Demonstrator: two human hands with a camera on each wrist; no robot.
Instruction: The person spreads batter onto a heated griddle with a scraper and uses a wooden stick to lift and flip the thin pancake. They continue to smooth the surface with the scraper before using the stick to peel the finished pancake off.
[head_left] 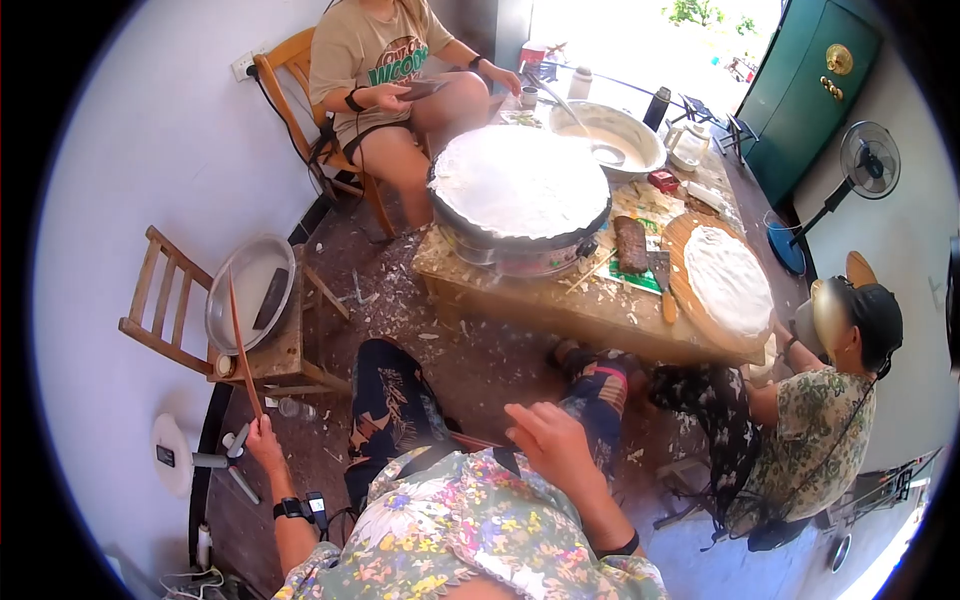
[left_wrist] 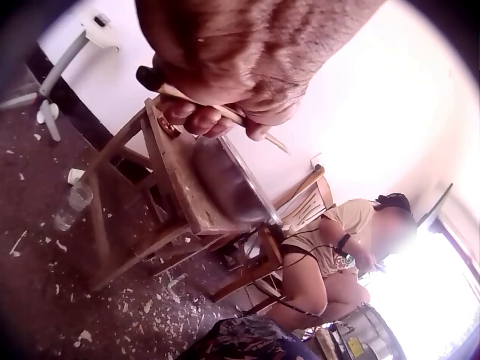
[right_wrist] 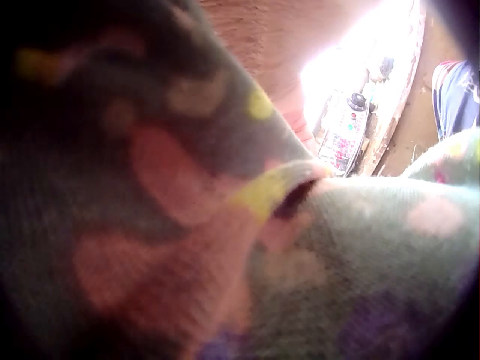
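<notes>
My left hand (head_left: 265,445) grips the lower end of a long, thin wooden stick (head_left: 240,325), its fingers curled around it in the left wrist view. The stick slants upward across the near rim of a metal basin (head_left: 222,342). Inside the basin are whitish liquid and a dark, flat block (head_left: 270,300). My right hand (head_left: 556,447) is raised over my lap with its fingers loosely bent and nothing visible in it. Ahead of me, a round griddle (head_left: 525,250) carries a wide white sheet of batter (head_left: 520,180).
The basin stands on a wooden chair (head_left: 170,335). On the low table (head_left: 520,300) are a round board (head_left: 690,290) with a white sheet, a scraper (head_left: 660,275), and a batter bowl (head_left: 640,125). One person sits behind the griddle, another at right. Scraps litter the floor.
</notes>
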